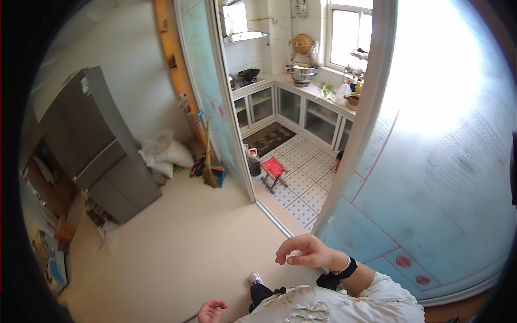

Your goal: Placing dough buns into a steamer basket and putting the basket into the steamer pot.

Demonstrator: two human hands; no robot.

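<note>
My right hand [306, 251] is raised in front of my body, its fingers loosely bent and the thumb apart from them, with nothing held. Low at the bottom edge, my left hand [212, 311] shows partly, palm turned up and fingers half curled, nothing visible in it. The nearest thing to the right hand is the blue frosted glass sliding door [377, 231]. Beyond the hands, the doorway opens on a kitchen with a red-topped folding stool [273, 167] on its tiled floor.
A metal door track [274, 219] crosses the floor. A broom [209, 161] and blue dustpan [217, 175] lean by the left glass panel, beside white sacks [168, 153]. A grey refrigerator [116, 161] stands left. In the kitchen, a steamer pot [302, 74] sits on the counter and a wok [249, 74] on the stove.
</note>
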